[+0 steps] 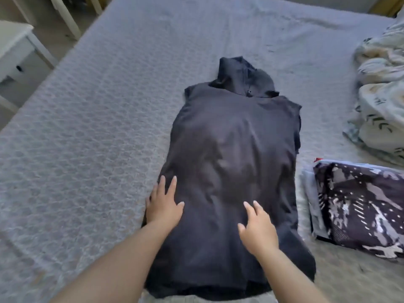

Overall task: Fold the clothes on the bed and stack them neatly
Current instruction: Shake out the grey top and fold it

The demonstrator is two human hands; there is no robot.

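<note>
Dark hooded garment (231, 154) lies flat, sleeves seemingly folded in.

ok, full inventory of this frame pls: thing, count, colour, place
dark garment: 1, navy-black, spread lengthwise mid-bed, sides already folded in, hood or collar end at the far side
folded patterned garment: 1, black, grey and white print, on the bed right of the dark garment, lying on a pale folded piece
crumpled bedding: 1, pale with leaf print, bunched at the right edge of the bed
bed: 1, grey textured cover, fills most of the view
white furniture: 1, white, on the floor left of the bed, top left corner
left hand: 1, flat on the dark garment's near left edge, fingers straight
right hand: 1, flat on the dark garment's near middle, fingers spread
</note>
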